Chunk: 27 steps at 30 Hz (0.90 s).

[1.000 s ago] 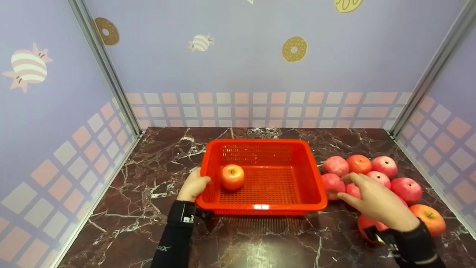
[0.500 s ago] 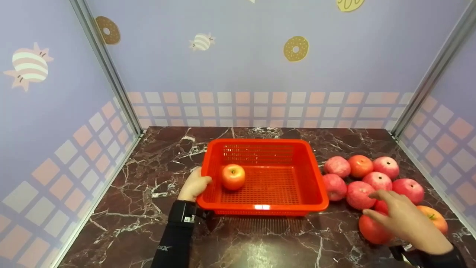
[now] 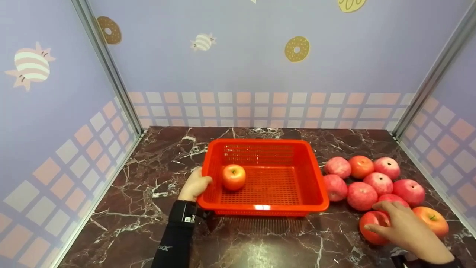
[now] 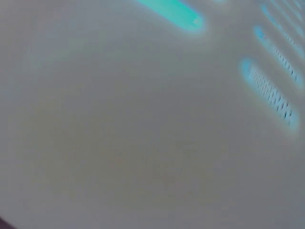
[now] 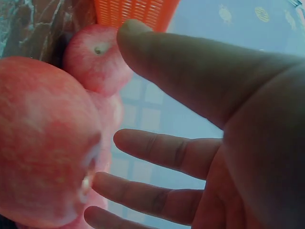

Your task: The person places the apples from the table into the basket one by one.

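The left forearm is reached forward and slightly inward, and the left rim of the red basket [image 3: 262, 207] is held by the left grip [image 3: 195, 184], with the thumb laid over the edge. The right forearm is angled inward from the lower right, and the right grip [image 3: 407, 229] is lowered palm-down beside the red apple [image 3: 371, 219], its thumb and fingers extended and spread; nothing is grasped there. Whether that apple is touched by the fingertips cannot be told. An orange-yellow apple [image 3: 433, 220] is seen on the other side of the right grip, and a pink apple [image 3: 393, 201] is partly hidden just beyond its fingers. Other apples [image 3: 362, 196] are clustered on the table [image 3: 290, 245], farther ahead of the right grip, toward the basket's right wall. A single yellow-red apple [image 3: 233, 177] is contained in the basket, just inward of the left grip. Compared with one second earlier, the right grip has been drawn back from the apples nearest the basket toward the near end of the cluster, by which a pink apple formerly covered is left exposed. The basket, its apple and the left grip are found essentially unmoved.
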Motion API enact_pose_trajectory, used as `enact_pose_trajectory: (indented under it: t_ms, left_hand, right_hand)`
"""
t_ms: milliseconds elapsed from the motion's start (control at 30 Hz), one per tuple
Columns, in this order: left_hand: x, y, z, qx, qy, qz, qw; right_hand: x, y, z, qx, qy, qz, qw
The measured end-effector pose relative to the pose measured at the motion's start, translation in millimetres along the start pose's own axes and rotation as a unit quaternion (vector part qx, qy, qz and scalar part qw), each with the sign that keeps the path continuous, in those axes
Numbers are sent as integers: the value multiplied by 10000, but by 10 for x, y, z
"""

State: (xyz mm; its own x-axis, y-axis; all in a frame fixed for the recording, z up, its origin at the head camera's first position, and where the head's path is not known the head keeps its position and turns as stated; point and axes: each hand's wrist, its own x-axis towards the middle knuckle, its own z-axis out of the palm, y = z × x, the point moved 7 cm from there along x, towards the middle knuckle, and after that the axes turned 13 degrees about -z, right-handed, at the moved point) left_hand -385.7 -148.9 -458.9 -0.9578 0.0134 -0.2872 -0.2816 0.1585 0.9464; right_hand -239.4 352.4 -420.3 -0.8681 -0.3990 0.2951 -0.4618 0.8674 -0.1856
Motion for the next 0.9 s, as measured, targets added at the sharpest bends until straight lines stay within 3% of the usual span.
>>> enact_pose_trajectory:
  t_ms: [367, 900]
  left_hand:
    - [-10, 12, 1, 93, -2, 108, 9999]
    - [-9, 1, -5, -27, -29, -49, 10000]
  right_hand:
    - [-11, 6, 103, 173, -121, 100, 9997]
    - [27, 15, 197, -84, -517, 240, 9983]
